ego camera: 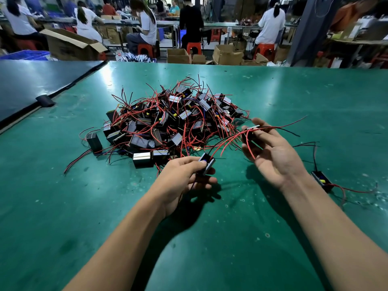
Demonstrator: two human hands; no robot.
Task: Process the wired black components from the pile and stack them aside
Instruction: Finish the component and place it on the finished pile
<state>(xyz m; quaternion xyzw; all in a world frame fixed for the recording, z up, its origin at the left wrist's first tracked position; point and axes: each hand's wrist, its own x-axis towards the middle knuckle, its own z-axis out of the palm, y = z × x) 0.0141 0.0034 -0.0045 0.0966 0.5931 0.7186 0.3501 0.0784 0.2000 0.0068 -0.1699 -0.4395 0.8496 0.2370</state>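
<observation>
The left hand (182, 179) is hovering over the middle of the green bench (231, 238), just in front of the pile (168, 122). Its thumb and curled fingers are pinching a black component (207, 165). The piece is sticking out past the fingertips toward the right, and its red and black wires (228, 141) are arching up and away toward the other hand.

The right hand (273, 156) is hanging palm-up to the right of the pile. Its fingers are lying nearly straight and spread, cradling a second component (248, 132) against their far ends. A red lead is trailing across the palm, and more leads are fanning out to the right. Whether the thumb is pressing on this piece cannot be told.

The pile itself is sitting toward the bench's far middle, a tangle of black blocks and red and black leads. A lone component (322, 180) is lying on the bench near the right edge, just beside the right wrist.
</observation>
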